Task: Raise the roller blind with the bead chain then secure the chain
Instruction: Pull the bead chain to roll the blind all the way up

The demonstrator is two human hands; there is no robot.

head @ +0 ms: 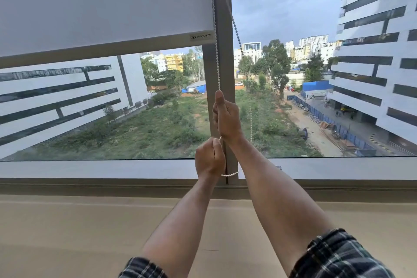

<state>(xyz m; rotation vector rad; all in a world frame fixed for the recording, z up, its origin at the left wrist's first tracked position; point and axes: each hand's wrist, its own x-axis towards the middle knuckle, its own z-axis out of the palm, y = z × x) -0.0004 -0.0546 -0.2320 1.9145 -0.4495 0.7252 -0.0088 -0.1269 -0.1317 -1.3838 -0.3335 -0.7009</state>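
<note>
Right hand (226,117) raised in front of the window mullion (223,56), fist closed round the white bead chain (217,52), thumb pointing up along the strand. Left hand (209,157) just below it, also clenched on the same chain, with a short loop of beads curving out beneath the wrist toward the mullion foot. Both forearms bare, checked sleeves (338,255) rolled back near the lower edge of view. Chain running taut upward from the right fist along the blind's right edge; a second strand slanting away to the right against the sky, and another hanging just right of the right wrist. Roller blind (101,4) partly up, its bottom bar (101,51) tilted across the left pane, small brand label (200,35) at its right end. Beige sill (90,228) below; office blocks, trees and scrubby ground beyond the glass.
</note>
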